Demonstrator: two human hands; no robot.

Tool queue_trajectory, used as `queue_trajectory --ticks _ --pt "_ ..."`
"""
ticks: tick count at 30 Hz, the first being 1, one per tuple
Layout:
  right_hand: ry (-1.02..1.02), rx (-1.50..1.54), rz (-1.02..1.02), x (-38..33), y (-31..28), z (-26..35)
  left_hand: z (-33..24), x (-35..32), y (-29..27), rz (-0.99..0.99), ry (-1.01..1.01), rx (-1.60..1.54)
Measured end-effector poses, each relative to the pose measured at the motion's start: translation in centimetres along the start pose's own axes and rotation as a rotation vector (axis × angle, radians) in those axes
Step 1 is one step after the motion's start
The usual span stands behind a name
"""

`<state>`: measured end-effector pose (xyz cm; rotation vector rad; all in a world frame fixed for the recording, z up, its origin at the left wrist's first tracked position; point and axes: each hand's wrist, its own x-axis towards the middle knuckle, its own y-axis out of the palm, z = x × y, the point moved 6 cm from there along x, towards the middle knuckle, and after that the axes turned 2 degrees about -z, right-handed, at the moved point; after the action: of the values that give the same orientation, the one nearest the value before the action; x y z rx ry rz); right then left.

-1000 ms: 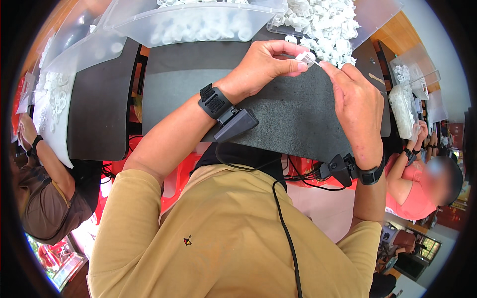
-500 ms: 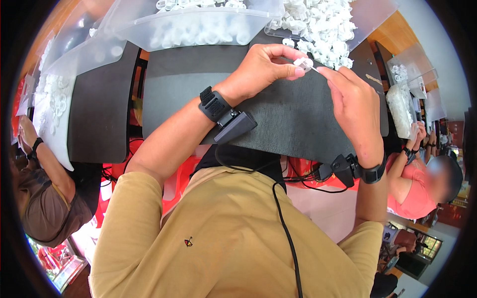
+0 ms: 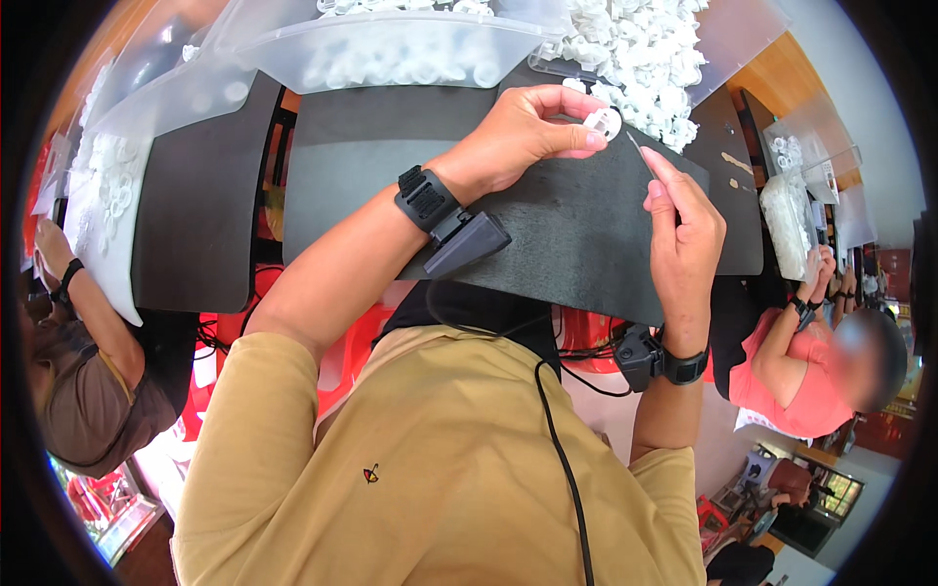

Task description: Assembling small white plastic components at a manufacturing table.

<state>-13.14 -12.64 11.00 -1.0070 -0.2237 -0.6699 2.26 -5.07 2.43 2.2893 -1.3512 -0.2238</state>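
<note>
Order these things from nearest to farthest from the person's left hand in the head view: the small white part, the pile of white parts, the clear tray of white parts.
1. small white part: pinched in the left hand itself.
2. pile of white parts: just beyond the fingertips, to the upper right.
3. clear tray of white parts: farther, up and to the left.

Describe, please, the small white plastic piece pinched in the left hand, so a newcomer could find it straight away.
Start at the dark grey mat covering the table, with a heap of white plastic parts at its far edge. Just before that heap, the left hand pinches one small round white plastic piece at its fingertips. Unlike the heaped pieces, it is lifted off the mat, with the right hand's thin tool pointing at it.
</note>
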Motion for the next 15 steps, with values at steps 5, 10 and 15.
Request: queue_trajectory --ticks 5,10,15 --pt "-0.061 -0.127 0.016 0.1 1.0 0.8 0.0 -0.1 0.0 0.019 0.009 -0.013" --pt "-0.065 -0.224 0.006 0.3 1.2 1.2 -0.1 0.0 -0.1 -0.001 0.015 -0.004" --pt "-0.083 -0.31 0.02 0.4 1.3 1.3 -0.2 -0.1 0.0 -0.01 0.027 0.023"
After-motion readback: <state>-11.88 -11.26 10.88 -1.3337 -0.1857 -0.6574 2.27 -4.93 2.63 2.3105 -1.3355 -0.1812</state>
